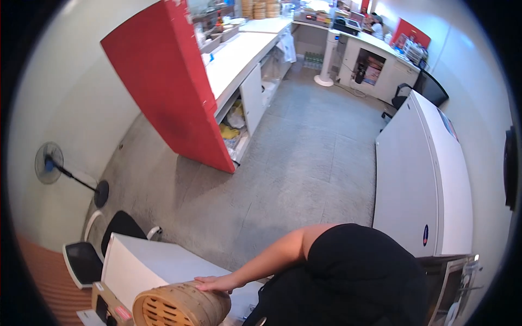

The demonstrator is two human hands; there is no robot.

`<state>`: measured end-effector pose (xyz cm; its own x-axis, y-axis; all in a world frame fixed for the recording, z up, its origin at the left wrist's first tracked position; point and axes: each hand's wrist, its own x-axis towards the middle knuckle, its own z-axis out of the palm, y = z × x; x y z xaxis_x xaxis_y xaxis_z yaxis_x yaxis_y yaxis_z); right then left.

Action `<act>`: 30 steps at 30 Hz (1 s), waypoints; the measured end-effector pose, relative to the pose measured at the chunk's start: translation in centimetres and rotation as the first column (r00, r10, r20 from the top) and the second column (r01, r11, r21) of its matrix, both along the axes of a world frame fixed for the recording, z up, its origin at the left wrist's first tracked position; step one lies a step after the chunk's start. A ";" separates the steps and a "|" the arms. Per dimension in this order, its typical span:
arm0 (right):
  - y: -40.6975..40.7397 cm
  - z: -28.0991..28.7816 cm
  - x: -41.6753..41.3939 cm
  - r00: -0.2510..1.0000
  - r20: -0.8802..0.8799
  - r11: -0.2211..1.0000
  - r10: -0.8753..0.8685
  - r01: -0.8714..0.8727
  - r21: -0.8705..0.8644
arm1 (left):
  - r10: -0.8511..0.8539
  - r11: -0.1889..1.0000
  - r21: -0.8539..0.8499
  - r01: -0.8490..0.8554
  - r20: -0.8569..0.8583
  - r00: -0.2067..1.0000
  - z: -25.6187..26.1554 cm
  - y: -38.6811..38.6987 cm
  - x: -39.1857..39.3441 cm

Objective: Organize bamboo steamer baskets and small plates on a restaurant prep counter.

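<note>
My right hand lies on the curved side of a stack of round bamboo steamers, low in the view, with its fingers laid along the wall. At the stack's lower left end a slatted bamboo face shows. The stack is beside a white surface, and the bottom edge of the picture cuts it off. My left hand is out of view. A cardboard box stands left of the steamers.
Black and white chairs and a standing fan are at the left. A red partition ends a long white counter. A white chest-like appliance lines the right side. A person is behind the far counter.
</note>
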<state>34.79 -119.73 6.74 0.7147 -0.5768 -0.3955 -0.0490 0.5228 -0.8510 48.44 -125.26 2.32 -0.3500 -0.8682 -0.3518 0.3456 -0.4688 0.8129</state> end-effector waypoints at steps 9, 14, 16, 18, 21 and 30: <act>1.8 0.9 -20.8 0.837 0.018 0.837 -0.547 0.547 -0.015 | -0.178 0.983 -0.024 0.182 0.115 0.977 5.0 -0.2 -14.9; 3.8 2.7 -33.8 0.707 0.012 0.705 -0.707 0.704 0.083 | -0.194 0.980 -0.017 0.199 0.153 0.969 6.4 1.6 -26.1; 4.5 2.6 -38.7 0.617 0.036 0.618 -0.786 0.785 0.027 | -0.283 0.957 -0.049 0.286 0.060 0.957 6.7 0.8 -32.1; 4.7 3.4 -43.6 0.593 -0.006 0.593 -0.805 0.805 -0.036 | -0.351 0.933 -0.094 0.347 -0.035 0.936 6.4 -0.7 -37.8; 4.4 3.3 -49.5 0.534 -0.002 0.534 -0.845 0.845 0.025 | -0.365 0.929 -0.104 0.356 -0.080 0.928 5.7 -2.6 -44.9; -2.8 1.3 -66.9 0.404 0.013 0.405 -0.914 0.914 0.036 | -0.448 0.894 -0.081 0.442 -0.095 0.889 5.1 -11.5 -64.3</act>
